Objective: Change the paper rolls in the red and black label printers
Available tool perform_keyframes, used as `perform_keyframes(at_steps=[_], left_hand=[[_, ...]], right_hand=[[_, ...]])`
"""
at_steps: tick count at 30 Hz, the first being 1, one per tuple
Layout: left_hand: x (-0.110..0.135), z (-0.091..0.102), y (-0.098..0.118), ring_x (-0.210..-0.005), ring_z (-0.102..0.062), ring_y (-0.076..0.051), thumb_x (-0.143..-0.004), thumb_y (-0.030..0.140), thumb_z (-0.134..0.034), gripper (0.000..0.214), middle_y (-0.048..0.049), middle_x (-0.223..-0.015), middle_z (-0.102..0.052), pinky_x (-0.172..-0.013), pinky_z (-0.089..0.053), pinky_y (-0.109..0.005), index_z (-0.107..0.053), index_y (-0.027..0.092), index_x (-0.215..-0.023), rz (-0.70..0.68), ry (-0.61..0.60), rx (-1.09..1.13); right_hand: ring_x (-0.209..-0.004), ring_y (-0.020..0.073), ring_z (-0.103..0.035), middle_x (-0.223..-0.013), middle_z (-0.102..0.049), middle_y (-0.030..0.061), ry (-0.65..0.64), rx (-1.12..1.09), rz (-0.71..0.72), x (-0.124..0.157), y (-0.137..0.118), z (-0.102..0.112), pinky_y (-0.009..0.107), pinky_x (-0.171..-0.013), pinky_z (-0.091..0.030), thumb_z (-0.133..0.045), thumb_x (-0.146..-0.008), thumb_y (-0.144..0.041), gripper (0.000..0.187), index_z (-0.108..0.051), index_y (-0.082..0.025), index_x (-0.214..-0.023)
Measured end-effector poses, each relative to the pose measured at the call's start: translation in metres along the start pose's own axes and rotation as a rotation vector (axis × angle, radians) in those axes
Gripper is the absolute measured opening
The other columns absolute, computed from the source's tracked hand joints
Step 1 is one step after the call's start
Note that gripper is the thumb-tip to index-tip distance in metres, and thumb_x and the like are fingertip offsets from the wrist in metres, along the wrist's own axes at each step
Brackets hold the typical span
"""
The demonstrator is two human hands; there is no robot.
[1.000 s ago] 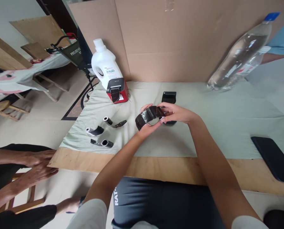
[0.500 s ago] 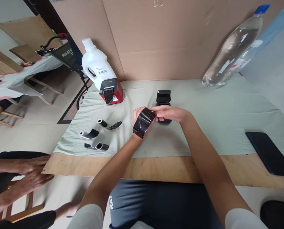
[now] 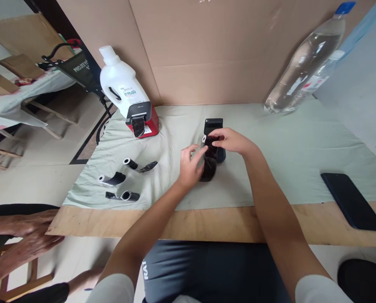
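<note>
My right hand (image 3: 227,139) holds a black roll of paper (image 3: 210,152), its white core end facing left and its loose glossy strip hanging down toward the cloth. My left hand (image 3: 190,164) is just left of the roll with its fingers apart; whether a fingertip touches the strip I cannot tell. Right behind the roll stands a small black device (image 3: 213,125) with its lid raised, its body partly covered by the roll and my right hand. Several similar black rolls (image 3: 130,163), partly unwound, lie on the cloth to the left.
A red and black printer (image 3: 143,120) with a black strip hanging out stands before a white jug (image 3: 124,84). Clear bottles (image 3: 304,63) are at the back right. A phone (image 3: 353,202) lies at the right front. Another person's hands (image 3: 33,231) rest at the left table edge.
The black strip that lay curved over my left hand now hangs below the roll. My left hand has come away from around it, and my right hand has the roll before the device.
</note>
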State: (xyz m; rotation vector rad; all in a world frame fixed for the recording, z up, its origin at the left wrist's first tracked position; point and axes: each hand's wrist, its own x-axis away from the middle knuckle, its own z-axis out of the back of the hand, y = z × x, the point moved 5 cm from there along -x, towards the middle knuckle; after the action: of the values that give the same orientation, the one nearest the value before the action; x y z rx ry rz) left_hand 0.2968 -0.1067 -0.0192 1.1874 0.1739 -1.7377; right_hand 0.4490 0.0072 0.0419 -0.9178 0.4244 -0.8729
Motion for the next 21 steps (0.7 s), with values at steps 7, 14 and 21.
perform_keyframes(at_steps=[7,14,21], left_hand=[[0.001,-0.02,0.008,-0.11,-0.059,-0.024,-0.1,0.018,-0.059,0.034,-0.0098,-0.122,-0.069,-0.088,-0.045,-0.038,-0.076,0.031,-0.127,-0.055,-0.282,-0.097],[0.003,-0.025,0.014,-0.106,-0.061,-0.023,-0.1,0.014,-0.056,0.036,-0.0081,-0.117,-0.072,-0.083,-0.044,-0.036,-0.078,0.03,-0.124,-0.111,-0.315,-0.112],[0.004,-0.027,0.015,-0.102,-0.062,-0.022,-0.099,0.012,-0.057,0.037,-0.0065,-0.115,-0.073,-0.08,-0.043,-0.036,-0.077,0.028,-0.126,-0.119,-0.32,-0.113]], right_hand=[[-0.125,0.031,-0.066,-0.134,-0.074,0.0145,0.155,0.383,-0.091,-0.01,0.028,0.0,0.041,-0.109,-0.048,-0.058,-0.09,-0.008,0.042,-0.076,-0.015,-0.127],[-0.124,0.0346,-0.061,-0.128,-0.069,0.0188,0.278,0.552,-0.133,-0.019,0.038,-0.016,0.045,-0.105,-0.05,-0.053,-0.093,-0.008,0.044,-0.075,-0.014,-0.131],[-0.109,0.0292,-0.064,-0.127,-0.055,0.0148,0.448,0.487,-0.223,-0.018,0.042,-0.015,0.044,-0.099,-0.054,-0.062,-0.09,-0.011,0.032,-0.076,-0.019,-0.117]])
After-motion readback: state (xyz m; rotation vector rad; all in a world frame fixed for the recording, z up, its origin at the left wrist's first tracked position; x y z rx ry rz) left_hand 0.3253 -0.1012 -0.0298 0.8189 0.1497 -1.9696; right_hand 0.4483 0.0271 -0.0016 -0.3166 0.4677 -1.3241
